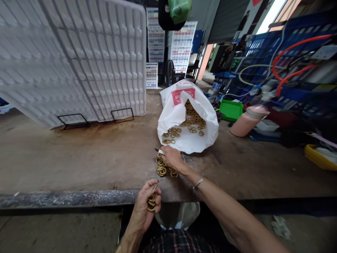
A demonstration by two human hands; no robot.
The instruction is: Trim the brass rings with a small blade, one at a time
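Brass-coloured round rings nestle in your left hand, fingers curled around them at the front edge of the brown, worn-topped table. Your right hand grasps a slim white tool with a dark, pointed tip, just above a small loose pile of matching rings on the tabletop. Right beyond, a white plastic sack with red print lies open toward you, many more rings inside.
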